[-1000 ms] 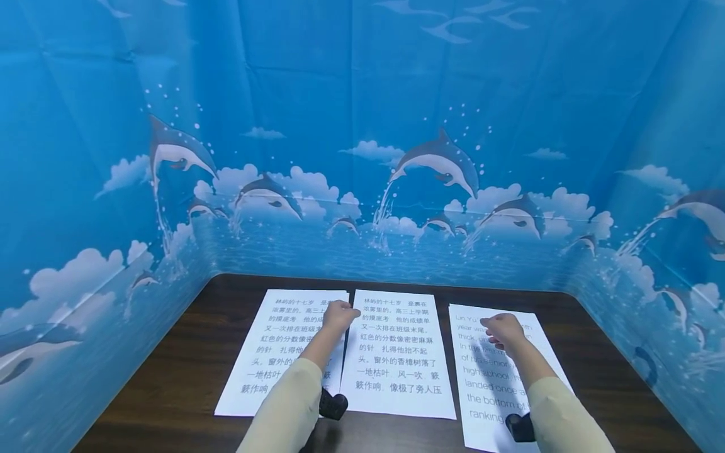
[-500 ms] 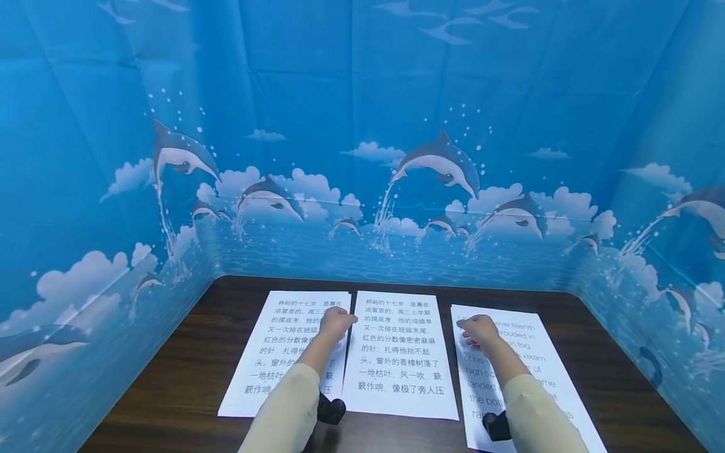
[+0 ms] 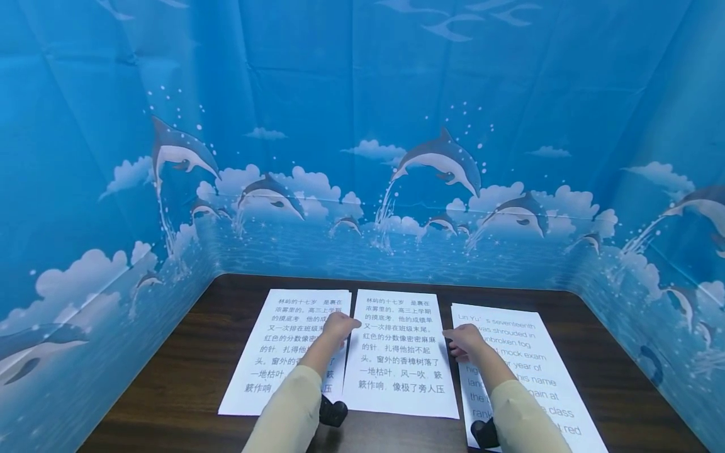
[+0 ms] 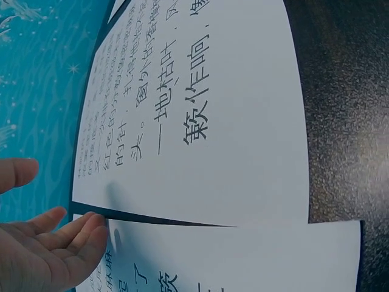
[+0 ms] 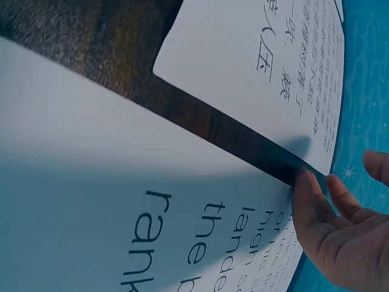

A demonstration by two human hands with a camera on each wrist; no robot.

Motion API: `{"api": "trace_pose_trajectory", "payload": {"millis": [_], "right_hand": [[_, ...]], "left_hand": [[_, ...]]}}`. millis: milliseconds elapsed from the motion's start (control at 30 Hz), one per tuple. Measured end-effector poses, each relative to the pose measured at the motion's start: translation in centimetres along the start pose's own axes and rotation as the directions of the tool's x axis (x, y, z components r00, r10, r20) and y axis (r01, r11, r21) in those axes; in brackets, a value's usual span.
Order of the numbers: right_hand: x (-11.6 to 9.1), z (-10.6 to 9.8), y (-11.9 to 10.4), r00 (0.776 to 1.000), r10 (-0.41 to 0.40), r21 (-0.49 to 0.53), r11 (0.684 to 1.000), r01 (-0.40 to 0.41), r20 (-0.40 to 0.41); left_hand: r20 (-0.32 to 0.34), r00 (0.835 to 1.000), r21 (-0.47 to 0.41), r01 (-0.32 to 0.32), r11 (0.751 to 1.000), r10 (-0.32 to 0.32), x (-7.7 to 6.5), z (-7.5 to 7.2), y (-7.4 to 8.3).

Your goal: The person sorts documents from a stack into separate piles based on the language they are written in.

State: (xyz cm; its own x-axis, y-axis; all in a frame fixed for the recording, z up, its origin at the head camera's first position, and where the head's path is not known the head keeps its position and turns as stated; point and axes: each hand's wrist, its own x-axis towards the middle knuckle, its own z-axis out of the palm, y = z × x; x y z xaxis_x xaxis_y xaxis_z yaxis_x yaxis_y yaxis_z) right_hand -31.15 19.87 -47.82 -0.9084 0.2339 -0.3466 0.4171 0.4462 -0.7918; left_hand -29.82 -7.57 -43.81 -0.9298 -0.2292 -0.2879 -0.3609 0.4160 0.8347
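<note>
Three white printed paper sheets lie side by side on a dark table. The left sheet (image 3: pixel 249 377) and the middle sheet (image 3: pixel 408 358) carry Chinese text; the right sheet (image 3: pixel 557 384) carries English text. My left hand (image 3: pixel 338 328) is over the right edge of the left sheet, fingertips close to the middle sheet's left edge. In the left wrist view its thumb stands apart from the fingers. My right hand (image 3: pixel 469 343) is over the right sheet's left edge, fingertips at the middle sheet's right edge. Between its thumb and fingers the right wrist view shows a gap.
The dark wood-grain table (image 3: pixel 164 377) ends at a blue curtain (image 3: pixel 317 245) printed with dolphins, which surrounds the back and sides. A black wrist device (image 3: pixel 333 412) sits under the left forearm and another black device (image 3: pixel 484 434) under the right. A narrow strip of table separates the middle and right sheets.
My right hand has moved left across the right sheet to the middle sheet's right edge, uncovering more English text. My left hand has shifted slightly toward me. The sheets lie in the same places.
</note>
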Motion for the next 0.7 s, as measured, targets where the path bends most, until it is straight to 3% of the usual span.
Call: {"api": "trace_pose_trajectory", "payload": {"millis": [133,333,533,700], "right_hand": [[2.5,0.8,1.5,1.0,0.013,0.045,0.999,-0.013,0.0],[2.9,1.3,1.6,0.998,0.062,0.095,0.994,-0.059,-0.027],[0.0,0.6,-0.2,0.993,0.104,0.143,0.985,-0.095,-0.054],[-3.1,-0.3,-1.8,0.995,0.087,0.174,0.982,-0.079,-0.042]], "left_hand": [[0.01,1.0,0.001,0.009,1.0,-0.009,-0.1,0.2,0.1],[0.02,0.999,-0.05,0.029,0.998,-0.028,-0.2,0.3,0.4],[-0.001,0.998,-0.111,0.061,0.992,-0.061,0.0,0.6,0.3],[-0.011,0.998,-0.13,0.062,0.99,-0.064,-0.1,0.8,0.3]]}}
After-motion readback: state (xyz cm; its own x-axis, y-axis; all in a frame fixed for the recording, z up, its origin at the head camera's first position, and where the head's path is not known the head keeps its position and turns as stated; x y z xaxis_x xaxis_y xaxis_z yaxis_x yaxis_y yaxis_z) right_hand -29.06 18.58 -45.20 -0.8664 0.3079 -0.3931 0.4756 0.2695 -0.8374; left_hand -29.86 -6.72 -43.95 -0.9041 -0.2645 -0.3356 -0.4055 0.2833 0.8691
